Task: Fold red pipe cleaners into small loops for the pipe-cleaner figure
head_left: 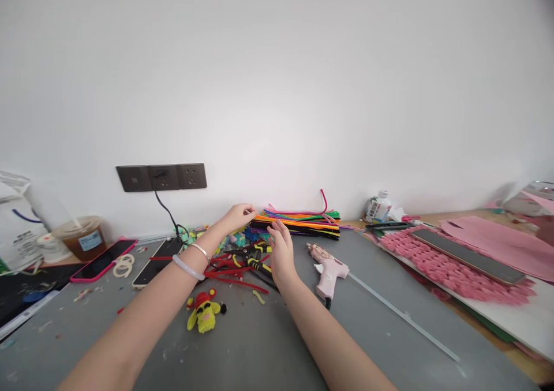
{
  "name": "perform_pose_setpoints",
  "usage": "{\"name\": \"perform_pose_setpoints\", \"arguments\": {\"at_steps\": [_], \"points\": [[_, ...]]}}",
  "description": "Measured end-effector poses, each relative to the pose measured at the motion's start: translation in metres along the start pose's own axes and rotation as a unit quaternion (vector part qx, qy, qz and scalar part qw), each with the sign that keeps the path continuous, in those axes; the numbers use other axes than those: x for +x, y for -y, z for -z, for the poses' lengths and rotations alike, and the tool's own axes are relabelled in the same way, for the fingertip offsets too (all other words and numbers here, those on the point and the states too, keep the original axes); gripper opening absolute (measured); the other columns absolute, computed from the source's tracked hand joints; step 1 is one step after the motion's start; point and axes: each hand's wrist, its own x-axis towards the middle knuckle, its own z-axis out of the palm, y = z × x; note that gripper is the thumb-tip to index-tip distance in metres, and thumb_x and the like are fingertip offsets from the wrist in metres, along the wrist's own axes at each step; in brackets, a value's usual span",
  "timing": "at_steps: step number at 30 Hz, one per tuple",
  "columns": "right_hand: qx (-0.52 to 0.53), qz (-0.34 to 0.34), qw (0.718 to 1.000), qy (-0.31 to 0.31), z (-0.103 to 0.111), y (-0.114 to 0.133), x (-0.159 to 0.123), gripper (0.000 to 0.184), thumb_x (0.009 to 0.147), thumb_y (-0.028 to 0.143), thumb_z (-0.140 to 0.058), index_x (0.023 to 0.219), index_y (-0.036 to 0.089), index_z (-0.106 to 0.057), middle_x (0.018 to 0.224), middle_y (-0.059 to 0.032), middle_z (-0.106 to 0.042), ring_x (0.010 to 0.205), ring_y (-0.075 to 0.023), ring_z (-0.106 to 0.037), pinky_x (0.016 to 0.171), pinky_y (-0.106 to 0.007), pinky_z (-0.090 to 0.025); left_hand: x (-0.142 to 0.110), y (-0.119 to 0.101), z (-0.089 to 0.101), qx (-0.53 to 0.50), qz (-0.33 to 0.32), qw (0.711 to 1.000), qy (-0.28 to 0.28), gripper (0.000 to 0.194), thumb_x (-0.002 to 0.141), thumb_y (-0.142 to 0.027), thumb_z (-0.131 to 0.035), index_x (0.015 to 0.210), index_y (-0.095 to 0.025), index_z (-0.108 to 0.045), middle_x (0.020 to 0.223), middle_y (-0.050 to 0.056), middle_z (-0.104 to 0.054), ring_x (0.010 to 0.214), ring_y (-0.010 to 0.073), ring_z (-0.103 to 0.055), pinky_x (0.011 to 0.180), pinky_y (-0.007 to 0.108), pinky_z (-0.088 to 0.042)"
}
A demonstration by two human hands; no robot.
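A bundle of colorful pipe cleaners (303,224), black, orange, green and purple, lies against the wall. My left hand (239,216) is at the bundle's left end, its fingers bent together in a pinch; what they hold, if anything, is hidden. Just in front of the bundle, my right hand (283,255) has its fingers stretched out, with nothing visible in it. Between my wrists lie pliers with black-and-yellow handles (253,261) and loose red pipe cleaners (236,278). A small yellow fuzzy figure with a red hat (204,313) rests on the table below my left wrist.
To the right lies a pink glue gun (328,275) with a long glue stick (402,316). Farther right, a phone (467,256) sits on pink knitted material (415,252). A white bottle (378,207) stands behind. On the left are a drink cup (82,241) and a pink-edged phone (104,261).
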Motion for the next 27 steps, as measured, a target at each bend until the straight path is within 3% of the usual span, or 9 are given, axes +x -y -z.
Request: {"name": "perform_pose_setpoints", "arguments": {"at_steps": [6, 13, 21, 27], "points": [[0.02, -0.012, 1.0, 0.008, 0.0, 0.003, -0.001, 0.055, 0.078, 0.037, -0.063, 0.132, 0.025, -0.057, 0.15, -0.0097, -0.05, 0.139, -0.0275, -0.045, 0.11, -0.042, -0.04, 0.002, -0.002, 0.0, -0.013, 0.035, 0.999, -0.013, 0.023, 0.095, -0.033, -0.063, 0.105, -0.013, -0.066, 0.102, 0.006, -0.068, 0.088, 0.0186, -0.067, 0.08, 0.038, -0.057], [0.049, -0.025, 0.998, 0.005, -0.002, 0.009, -0.001, 0.057, 0.077, 0.035, -0.061, 0.132, 0.023, -0.055, 0.151, -0.011, -0.049, 0.135, -0.027, -0.051, 0.111, -0.042, -0.04, -0.014, -0.019, 0.02, -0.074, 0.022, 0.996, -0.054, 0.022, 0.084, -0.034, -0.069, 0.077, -0.014, -0.064, 0.093, 0.006, -0.073, 0.086, 0.02, -0.068, 0.078, 0.035, -0.055], [0.06, -0.037, 0.997, -0.013, 0.001, 0.008, 0.004, 0.053, 0.076, 0.034, -0.062, 0.128, 0.024, -0.058, 0.147, -0.0102, -0.054, 0.134, -0.0276, -0.052, 0.109, -0.043, -0.039, -0.068, -0.021, 0.069, -0.133, 0.073, 0.98, -0.131, 0.039, 0.066, -0.055, -0.072, 0.069, -0.017, -0.062, 0.088, 0.012, -0.077, 0.085, 0.0249, -0.069, 0.071, 0.033, -0.051], [0.062, -0.041, 0.997, -0.016, 0.003, 0.007, 0.007, 0.052, 0.074, 0.032, -0.062, 0.125, 0.025, -0.059, 0.147, -0.0101, -0.054, 0.133, -0.0275, -0.054, 0.109, -0.042, -0.038, -0.113, -0.009, 0.106, -0.123, 0.151, 0.964, -0.179, 0.043, 0.058, -0.059, -0.077, 0.063, -0.018, -0.065, 0.079, 0.01, -0.077, 0.069, 0.02, -0.063, 0.06, 0.028, -0.046]]}}
